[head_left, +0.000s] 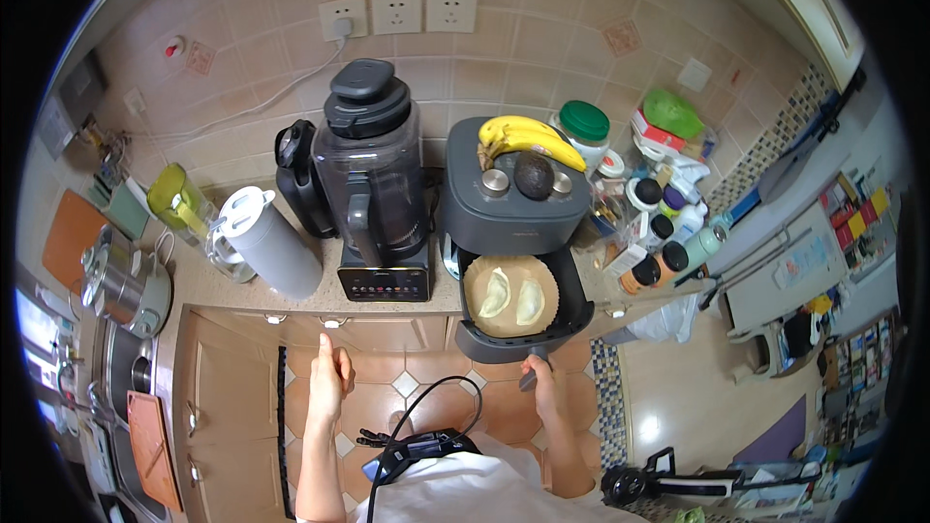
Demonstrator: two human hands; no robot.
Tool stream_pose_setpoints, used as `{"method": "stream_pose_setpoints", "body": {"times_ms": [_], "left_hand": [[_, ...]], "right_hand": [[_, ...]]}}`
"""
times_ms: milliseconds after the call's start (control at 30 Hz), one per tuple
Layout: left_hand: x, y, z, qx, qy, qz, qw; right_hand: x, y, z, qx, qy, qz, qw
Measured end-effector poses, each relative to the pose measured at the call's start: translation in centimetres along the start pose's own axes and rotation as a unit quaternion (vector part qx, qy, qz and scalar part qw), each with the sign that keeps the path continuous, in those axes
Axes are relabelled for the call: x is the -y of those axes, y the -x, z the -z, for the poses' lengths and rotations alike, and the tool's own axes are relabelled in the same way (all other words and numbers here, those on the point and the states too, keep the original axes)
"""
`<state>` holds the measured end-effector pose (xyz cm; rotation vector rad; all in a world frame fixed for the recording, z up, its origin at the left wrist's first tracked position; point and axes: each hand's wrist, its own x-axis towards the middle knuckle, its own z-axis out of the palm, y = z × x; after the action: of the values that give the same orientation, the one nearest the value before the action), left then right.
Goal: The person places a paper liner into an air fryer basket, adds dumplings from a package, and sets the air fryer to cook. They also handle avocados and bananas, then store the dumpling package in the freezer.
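My right hand [548, 386] grips the grey handle [528, 380] of the air fryer basket [498, 354], which is pulled out from the dark grey air fryer [472, 221]. In the basket lies a round parchment paper liner [512, 314] with a ruffled edge. Two pale half-moon dumplings, a left one [495, 293] and a right one [530, 301], rest on it side by side, apart. My left hand [328, 376] hangs before the cabinet front, thumb extended and fingers curled, with nothing visible in it. A bunch of bananas [534, 142] and an avocado [533, 176] sit on the fryer's top.
Left of the fryer stand a blender [370, 189], a black kettle [292, 174] and a white thermal jug [272, 243]. Jars and bottles [657, 261] crowd the counter at the right. A steamer pot [120, 283] and cutting board [154, 443] are far left. A black cable [414, 407] loops at my waist.
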<state>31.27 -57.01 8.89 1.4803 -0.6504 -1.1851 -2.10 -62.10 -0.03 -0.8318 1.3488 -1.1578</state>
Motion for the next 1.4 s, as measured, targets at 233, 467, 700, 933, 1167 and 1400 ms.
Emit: {"method": "stream_pose_setpoints", "body": {"times_ms": [233, 467, 700, 933, 1167, 1400], "left_hand": [[2.5, -0.2, -0.3, -0.008, -0.037, 0.026, 0.999], [4.0, -2.0, -4.6, 0.006, -0.030, 0.044, 0.999], [4.5, -5.7, -10.5, 0.133, -0.059, 0.067, 0.987], [6.0, -11.0, -14.3, 0.301, -0.003, 0.094, 0.949], [5.0, -13.7, -18.9, 0.380, -0.082, 0.041, 0.920], [6.3, -14.1, -20.1, 0.328, -0.133, -0.036, 0.935]], "right_hand": [[-0.1, -6.6, -0.9, 0.065, 0.006, 0.020, 0.998], [2.6, -10.3, -4.9, 0.081, 0.061, -0.008, 0.995], [4.1, -13.2, -5.6, 0.143, 0.141, -0.002, 0.980], [20.9, -13.2, 0.6, 0.342, 0.540, 0.024, 0.768], [35.3, -26.5, -7.8, 0.198, 0.411, 0.323, 0.829], [32.8, -38.1, -15.7, 0.321, 0.525, 0.034, 0.788]]}}
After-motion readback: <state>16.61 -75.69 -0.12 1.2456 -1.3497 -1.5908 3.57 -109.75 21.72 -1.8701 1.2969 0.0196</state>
